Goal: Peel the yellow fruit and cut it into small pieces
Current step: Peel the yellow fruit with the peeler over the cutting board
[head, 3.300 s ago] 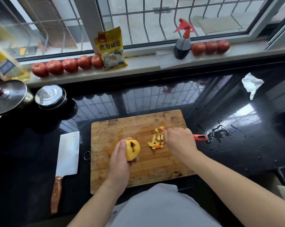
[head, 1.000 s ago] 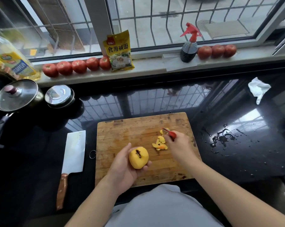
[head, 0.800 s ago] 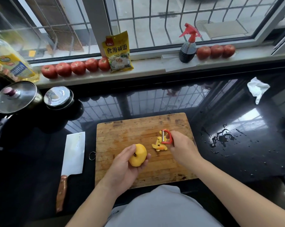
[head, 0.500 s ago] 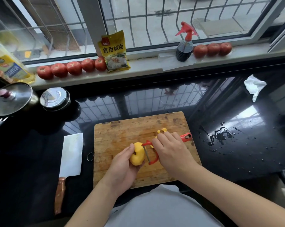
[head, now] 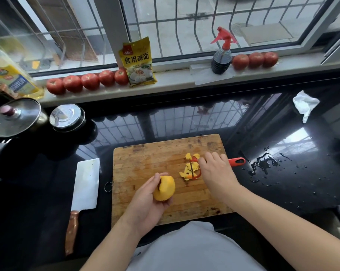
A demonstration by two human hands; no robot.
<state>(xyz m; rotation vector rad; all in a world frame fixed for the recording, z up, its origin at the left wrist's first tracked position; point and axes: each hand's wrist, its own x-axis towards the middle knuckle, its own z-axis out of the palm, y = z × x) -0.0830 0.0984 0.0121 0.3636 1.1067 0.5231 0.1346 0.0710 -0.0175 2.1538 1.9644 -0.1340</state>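
My left hand [head: 145, 200] holds the yellow fruit [head: 165, 187] just above the wooden cutting board [head: 145, 163], with part of its skin pared off. My right hand [head: 216, 173] grips the red peeler [head: 236, 161], whose handle sticks out to the right. The peeler's head lies over a small heap of yellow peels [head: 190, 168] on the board, a short way right of the fruit.
A cleaver [head: 86, 184] with a wooden handle lies left of the board on the black counter. Spilled water [head: 263, 165] is right of the board, a crumpled tissue [head: 305, 104] further back. Two lidded pots [head: 16, 118] stand far left. Tomatoes, a yellow packet and a spray bottle line the sill.
Half a second ago the peeler was against the fruit. My right hand has since carried it right to the peel heap, and my left hand has turned the fruit.
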